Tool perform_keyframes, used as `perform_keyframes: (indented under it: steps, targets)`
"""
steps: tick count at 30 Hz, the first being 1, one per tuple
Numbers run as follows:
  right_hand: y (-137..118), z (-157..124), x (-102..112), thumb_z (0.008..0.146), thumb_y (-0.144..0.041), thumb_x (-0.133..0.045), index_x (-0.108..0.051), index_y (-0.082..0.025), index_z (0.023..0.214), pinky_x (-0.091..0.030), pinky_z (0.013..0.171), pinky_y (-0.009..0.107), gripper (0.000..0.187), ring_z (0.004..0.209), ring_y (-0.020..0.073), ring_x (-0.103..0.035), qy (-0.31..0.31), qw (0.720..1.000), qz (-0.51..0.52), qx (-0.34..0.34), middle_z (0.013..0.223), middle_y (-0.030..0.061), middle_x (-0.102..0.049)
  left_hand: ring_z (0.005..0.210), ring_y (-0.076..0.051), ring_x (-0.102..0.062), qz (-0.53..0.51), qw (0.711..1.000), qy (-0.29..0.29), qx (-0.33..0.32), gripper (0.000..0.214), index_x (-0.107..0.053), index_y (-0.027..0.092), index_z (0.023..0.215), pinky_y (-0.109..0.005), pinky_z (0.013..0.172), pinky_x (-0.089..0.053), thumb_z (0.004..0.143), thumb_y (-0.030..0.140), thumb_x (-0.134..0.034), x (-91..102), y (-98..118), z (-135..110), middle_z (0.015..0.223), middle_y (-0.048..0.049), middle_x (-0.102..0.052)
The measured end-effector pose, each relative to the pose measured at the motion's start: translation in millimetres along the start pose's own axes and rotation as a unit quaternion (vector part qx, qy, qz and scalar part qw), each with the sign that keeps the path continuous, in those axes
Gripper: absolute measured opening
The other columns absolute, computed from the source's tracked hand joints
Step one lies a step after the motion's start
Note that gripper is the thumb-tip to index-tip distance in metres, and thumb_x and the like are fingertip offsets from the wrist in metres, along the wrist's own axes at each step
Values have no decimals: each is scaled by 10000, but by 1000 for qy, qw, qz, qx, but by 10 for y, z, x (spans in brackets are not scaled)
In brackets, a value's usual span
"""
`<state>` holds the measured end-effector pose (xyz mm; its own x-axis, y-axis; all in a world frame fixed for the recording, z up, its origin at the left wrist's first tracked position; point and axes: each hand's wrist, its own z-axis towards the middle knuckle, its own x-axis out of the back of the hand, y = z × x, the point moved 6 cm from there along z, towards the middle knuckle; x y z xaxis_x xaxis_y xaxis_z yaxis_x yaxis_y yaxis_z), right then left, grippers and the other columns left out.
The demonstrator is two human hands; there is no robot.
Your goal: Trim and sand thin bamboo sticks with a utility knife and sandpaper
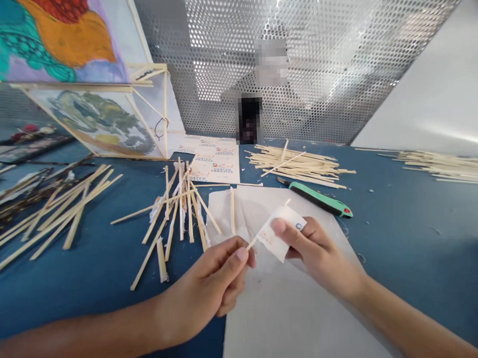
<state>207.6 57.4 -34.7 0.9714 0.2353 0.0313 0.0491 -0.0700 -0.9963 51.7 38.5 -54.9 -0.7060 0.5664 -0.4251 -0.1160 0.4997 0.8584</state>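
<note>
My left hand [217, 277] pinches the near end of a thin bamboo stick [253, 243] between thumb and forefinger. My right hand [315, 249] is closed on a small white piece of paper [280, 231] with printed marks, folded around the same stick. The far tip of the stick pokes out beyond the paper. Both hands hover over a large white sheet [284, 303] on the blue table [88, 280].
Loose bamboo sticks lie in piles: centre-left [180, 208], far left [50, 219], behind [297, 166] and far right [448, 164]. A green utility knife [319, 199] lies behind my right hand. Printed label sheets [216, 161], painted kites [97, 122] and a perforated metal screen [297, 65] stand at the back.
</note>
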Motion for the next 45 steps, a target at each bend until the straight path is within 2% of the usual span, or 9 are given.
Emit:
perform_keyframes:
  steps: [8, 12, 15, 19, 23, 29, 34, 39, 45]
  targets:
    - [-11, 20, -46, 960, -524, -637, -407, -213, 664, -177, 482, 257, 487, 536, 85, -192, 0, 996, 91, 27, 608, -72, -286, 424, -48, -120, -54, 998, 0, 16, 439, -477, 203, 734, -144, 384, -173, 976, 549, -596, 29, -31, -27, 522, 127, -216]
    - [30, 34, 60, 933, -540, -672, -431, -209, 658, -200, 496, 258, 493, 541, 89, -240, 57, 991, 112, 38, 600, -64, -317, 423, -48, -122, -71, 997, -15, 23, 437, -487, 201, 732, -144, 389, -181, 985, 544, -586, 32, -47, -19, 520, 126, -206]
    - [69, 39, -66, 952, -543, -644, -505, -190, 674, -197, 484, 256, 470, 526, 84, -260, -14, 996, 84, 24, 582, -56, -364, 415, -43, -128, -74, 997, -13, 26, 449, -493, 197, 720, -143, 389, -187, 972, 551, -606, 29, -25, -18, 511, 126, -218]
    - [57, 53, -35, 943, -572, -641, -408, -206, 626, -183, 485, 260, 537, 523, 80, -224, 30, 995, 82, 41, 569, -67, -311, 417, -43, -103, -92, 995, 5, 41, 467, -485, 199, 702, -136, 374, -150, 941, 565, -649, 29, -15, -19, 501, 133, -193]
    - [23, 39, -121, 973, -581, -583, -463, -197, 658, -192, 482, 263, 511, 526, 85, -250, -41, 998, 32, 35, 576, -57, -344, 406, -42, -112, -93, 995, -19, 32, 463, -500, 197, 705, -138, 369, -154, 933, 567, -661, 1, -3, -15, 497, 132, -199]
    - [-69, -9, -114, 988, -554, -574, -422, -209, 669, -194, 478, 257, 494, 529, 83, -214, -35, 996, 61, 51, 595, -68, -295, 405, -44, -137, -60, 996, -45, 46, 470, -523, 193, 732, -157, 385, -181, 969, 593, -587, -8, -18, -26, 511, 125, -219]
    - [-121, -69, -11, 993, -508, -596, -461, -206, 680, -234, 500, 258, 455, 555, 95, -247, 17, 996, 51, 68, 625, -54, -329, 454, -65, -133, -36, 999, -14, 14, 385, -516, 205, 802, -156, 396, -188, 1007, 527, -564, 28, -26, -21, 560, 113, -266]
    - [-60, -113, -118, 993, -532, -584, -485, -208, 704, -273, 526, 258, 445, 569, 102, -263, -26, 996, 75, 45, 632, -54, -334, 436, -57, -217, -51, 995, -86, 7, 425, -488, 191, 744, -205, 435, -184, 1022, 509, -540, -32, -20, -63, 552, 105, -274]
    - [-36, -100, -38, 981, -574, -584, -496, -207, 698, -274, 522, 264, 471, 557, 103, -306, -8, 997, 63, 37, 605, -44, -375, 446, -55, -205, -73, 993, -86, 29, 423, -504, 184, 750, -217, 456, -175, 1009, 511, -573, -40, -12, -38, 565, 105, -264]
